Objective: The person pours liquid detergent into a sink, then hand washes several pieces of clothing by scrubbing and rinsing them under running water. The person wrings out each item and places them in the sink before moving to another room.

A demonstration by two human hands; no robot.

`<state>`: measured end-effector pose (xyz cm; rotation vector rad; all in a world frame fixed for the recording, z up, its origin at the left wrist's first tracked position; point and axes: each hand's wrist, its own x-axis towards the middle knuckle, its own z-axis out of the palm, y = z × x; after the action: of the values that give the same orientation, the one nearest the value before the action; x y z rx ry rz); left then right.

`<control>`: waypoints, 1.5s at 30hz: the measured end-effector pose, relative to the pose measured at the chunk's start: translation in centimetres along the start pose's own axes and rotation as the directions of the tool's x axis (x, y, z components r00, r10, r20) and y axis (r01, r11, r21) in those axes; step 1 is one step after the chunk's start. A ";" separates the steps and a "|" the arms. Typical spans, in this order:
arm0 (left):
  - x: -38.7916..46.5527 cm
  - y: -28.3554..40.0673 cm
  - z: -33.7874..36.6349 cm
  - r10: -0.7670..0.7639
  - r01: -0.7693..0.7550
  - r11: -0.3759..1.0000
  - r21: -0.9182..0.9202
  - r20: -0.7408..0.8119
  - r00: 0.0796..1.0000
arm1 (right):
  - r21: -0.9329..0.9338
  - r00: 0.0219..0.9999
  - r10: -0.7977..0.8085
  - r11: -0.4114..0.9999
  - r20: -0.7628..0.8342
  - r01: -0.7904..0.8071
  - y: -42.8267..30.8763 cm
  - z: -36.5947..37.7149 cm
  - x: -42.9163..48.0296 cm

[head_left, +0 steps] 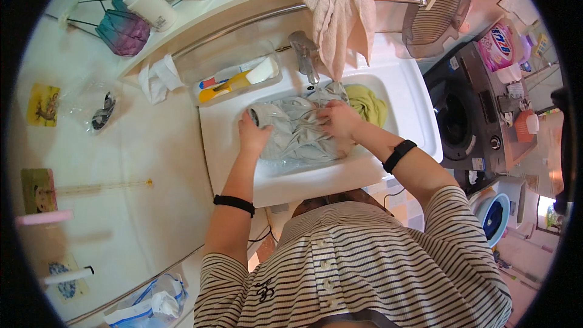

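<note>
A wet light-grey garment (291, 130) lies spread and wrinkled in the white sink (227, 182). My left hand (253, 134) grips its left end, thumb on top, beside a round opening with a dark inside. Over on the garment's right part rests my right hand (339, 120), its fingers on the folds; whether they pinch the cloth is hard to see. Water runs from the metal faucet (304, 52) just above that hand. A yellow-green cloth (366, 102) is bunched in the basin to the right, partly behind my right hand and forearm.
A clear plastic box (186, 70) with a yellow-handled brush (227, 89) sits at the sink's back left. A beige towel (339, 23) hangs from the metal rail (246, 20) close over the faucet. Right of the sink stands a dark washing machine (464, 109), with a pink detergent bottle (498, 48) on it.
</note>
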<state>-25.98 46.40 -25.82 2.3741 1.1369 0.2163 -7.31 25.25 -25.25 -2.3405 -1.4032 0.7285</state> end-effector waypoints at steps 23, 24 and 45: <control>-0.4 1.0 12.7 0.126 -0.555 0.718 0.421 0.705 0.698 | -0.285 0.949 0.011 0.955 0.315 0.083 6.7 8.7 5.1; -0.2 0.7 13.2 0.145 -0.576 0.691 0.436 0.697 0.702 | -0.272 0.939 0.003 0.957 0.345 0.096 6.8 8.9 5.3; 2.1 3.1 11.1 0.084 -0.429 0.857 0.287 0.741 0.666 | 0.086 0.971 -0.073 0.995 0.228 0.055 6.2 3.7 6.4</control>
<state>-18.70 42.32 -34.02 2.6037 0.4709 -0.9106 -2.47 27.98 -33.16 -2.1957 -1.5063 1.0456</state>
